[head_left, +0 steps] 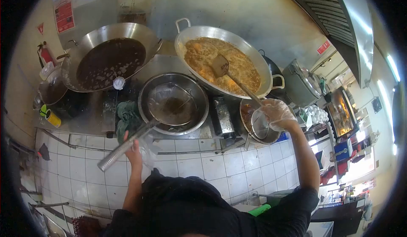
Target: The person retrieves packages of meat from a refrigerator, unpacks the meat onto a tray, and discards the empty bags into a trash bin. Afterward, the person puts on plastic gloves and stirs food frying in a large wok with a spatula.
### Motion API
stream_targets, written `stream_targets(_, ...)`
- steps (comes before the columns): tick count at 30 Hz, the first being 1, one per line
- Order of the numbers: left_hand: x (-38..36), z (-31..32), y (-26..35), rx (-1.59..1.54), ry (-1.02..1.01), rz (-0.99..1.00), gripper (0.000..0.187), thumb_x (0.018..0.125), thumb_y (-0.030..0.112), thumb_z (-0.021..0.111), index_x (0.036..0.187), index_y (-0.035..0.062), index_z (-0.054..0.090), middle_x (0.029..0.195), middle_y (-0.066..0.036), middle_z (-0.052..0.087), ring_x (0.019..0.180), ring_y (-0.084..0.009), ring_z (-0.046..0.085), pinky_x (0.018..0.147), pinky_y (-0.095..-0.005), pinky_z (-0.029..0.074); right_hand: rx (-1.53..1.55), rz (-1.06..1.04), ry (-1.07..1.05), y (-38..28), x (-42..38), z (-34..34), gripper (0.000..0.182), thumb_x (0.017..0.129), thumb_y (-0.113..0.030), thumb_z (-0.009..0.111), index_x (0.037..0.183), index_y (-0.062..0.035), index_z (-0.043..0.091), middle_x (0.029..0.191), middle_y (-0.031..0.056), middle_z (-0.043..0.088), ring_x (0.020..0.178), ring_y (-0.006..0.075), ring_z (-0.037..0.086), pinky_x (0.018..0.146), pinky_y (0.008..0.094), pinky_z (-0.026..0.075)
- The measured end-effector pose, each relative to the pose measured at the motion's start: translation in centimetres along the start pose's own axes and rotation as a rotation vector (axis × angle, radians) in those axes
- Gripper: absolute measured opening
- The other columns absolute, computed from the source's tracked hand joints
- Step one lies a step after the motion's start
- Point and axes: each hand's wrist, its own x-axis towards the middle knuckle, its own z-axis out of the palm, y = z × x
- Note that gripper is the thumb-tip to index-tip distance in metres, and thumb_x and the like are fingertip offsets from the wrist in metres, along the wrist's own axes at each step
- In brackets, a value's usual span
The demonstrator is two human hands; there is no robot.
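My right hand (277, 115), in a clear plastic glove, is closed round the handle of a long spatula (221, 66). The spatula's flat blade lies in the bubbling oil of a large wok (181, 52), among orange-brown pieces. Lower left, my left hand (133, 150) is beside the thick metal handle of a strainer (169, 105), its fingers partly hidden behind that handle; whether they grip it cannot be made out. The strainer rests over a metal bowl (204, 114). Clear plastic hangs near my left wrist, and a green cloth (126, 119) lies just above.
A wide pan (94, 38) of dark oil with a round white dial (119, 83) stands at the left. Below my right hand is a smaller bowl with a sieve (260, 124). A lidded pot (302, 82) stands right, a yellow torch-like can (53, 118) far left.
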Motion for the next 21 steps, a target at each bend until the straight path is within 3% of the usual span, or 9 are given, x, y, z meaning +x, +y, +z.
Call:
stream_targets(2, 1.4, -1.5, -0.1, 0.001, -0.015, -0.059, 0.039, 0.095, 0.021, 0.056, 0.125, -0.0038, 0.049, 0.124, -0.012, 0.055, 0.112, -0.0209, 0.053, 0.099, -0.0329, 0.039, 0.242, 0.095, 0.02, -0.8, -0.1, 0.3, 0.027, 0.087, -0.014, 0.067, 0.11, -0.0012, 0.063, 0.07, 0.0, 0.056, 0.06, 0.0094, 0.053, 0.052, 0.0252, 0.042)
stream_targets(4, 2.3, -2.1, -0.4, -0.128, -0.029, 0.0, 0.044, 0.094, 0.021, 0.059, 0.129, -0.004, 0.049, 0.13, -0.011, 0.053, 0.113, -0.0193, 0.053, 0.102, -0.0312, 0.036, 0.09, 0.029, 0.0, 0.0, 0.3, 0.4, 0.026, 0.088, -0.015, 0.066, 0.11, -0.0014, 0.063, 0.07, 0.0005, 0.056, 0.059, 0.0097, 0.053, 0.052, 0.0256, 0.042)
stream_targets(7, 2.3, -0.8, 5.4, -0.288, 0.158, 0.236, 0.03, 0.095, 0.02, 0.056, 0.116, -0.0006, 0.058, 0.11, -0.006, 0.06, 0.104, -0.0165, 0.055, 0.097, -0.0297, 0.038, -0.179, -0.243, -0.003, 2.7, 1.2, 0.3, 0.026, 0.089, -0.018, 0.064, 0.11, -0.0015, 0.063, 0.07, 0.0014, 0.057, 0.059, 0.0101, 0.053, 0.052, 0.026, 0.043)
stream_targets(8, 2.2, -1.2, 9.5, -0.361, 0.121, -0.068, 0.018, 0.094, 0.018, 0.055, 0.099, 0.0019, 0.062, 0.095, -0.004, 0.06, 0.095, -0.0147, 0.055, 0.091, -0.0284, 0.04, -0.209, -0.248, -0.018, 2.8, 1.3, 0.4, 0.026, 0.088, -0.017, 0.064, 0.109, -0.0022, 0.064, 0.075, 0.0025, 0.058, 0.062, 0.0105, 0.054, 0.054, 0.0261, 0.044)
stream_targets(9, 3.1, -1.3, 9.7, -0.253, 0.113, 0.009, 0.018, 0.093, 0.018, 0.055, 0.096, 0.002, 0.062, 0.094, -0.004, 0.06, 0.093, -0.0148, 0.055, 0.089, -0.0283, 0.041, -0.239, -0.254, -0.033, 2.9, 1.5, 0.5, 0.025, 0.088, -0.016, 0.064, 0.109, -0.003, 0.065, 0.081, 0.0035, 0.06, 0.065, 0.0109, 0.056, 0.057, 0.0261, 0.046)
stream_targets(12, 4.4, -3.4, 9.3, -0.014, 0.126, 0.159, 0.017, 0.091, 0.018, 0.055, 0.091, 0.002, 0.062, 0.092, -0.005, 0.06, 0.09, -0.0156, 0.055, 0.086, -0.0284, 0.042, 0.119, 0.236, -0.025, -2.0, 0.1, 0.4, 0.025, 0.086, -0.011, 0.063, 0.11, -0.0064, 0.068, 0.103, 0.0075, 0.066, 0.075, 0.0129, 0.06, 0.067, 0.0275, 0.05)
stream_targets(15, 4.1, -5.1, 8.6, 0.013, 0.219, 0.173, 0.017, 0.089, 0.015, 0.053, 0.089, 0.0012, 0.062, 0.092, -0.007, 0.061, 0.09, -0.017, 0.056, 0.086, -0.0291, 0.043, 0.005, -0.07, -0.011, 0.8, 0.3, 0.3, 0.024, 0.089, -0.017, 0.061, 0.106, -0.001, 0.064, 0.067, 0.0007, 0.056, 0.055, 0.0096, 0.053, 0.049, 0.0266, 0.047)
stream_targets(19, 2.3, -8.9, 7.0, 0.077, 0.273, 0.187, 0.014, 0.088, 0.011, 0.052, 0.088, 0.0008, 0.062, 0.091, -0.007, 0.063, 0.089, -0.0182, 0.059, 0.087, -0.0299, 0.043, 0.255, 0.202, 0.019, -0.7, -1.1, 0.3, 0.041, 0.093, -0.021, 0.058, 0.124, 0.0054, 0.054, 0.082, 0.0048, 0.064, 0.062, 0.0108, 0.055, 0.054, 0.0271, 0.047)
stream_targets(21, 1.4, -10.2, 7.0, 0.098, 0.288, 0.235, 0.013, 0.089, 0.01, 0.052, 0.088, 0.0008, 0.062, 0.091, -0.007, 0.063, 0.089, -0.0181, 0.059, 0.087, -0.0301, 0.043, 0.264, 0.165, 0.024, -0.5, -1.1, 0.5, 0.041, 0.093, -0.022, 0.058, 0.123, 0.006, 0.054, 0.078, 0.0052, 0.063, 0.061, 0.011, 0.055, 0.053, 0.0277, 0.047)
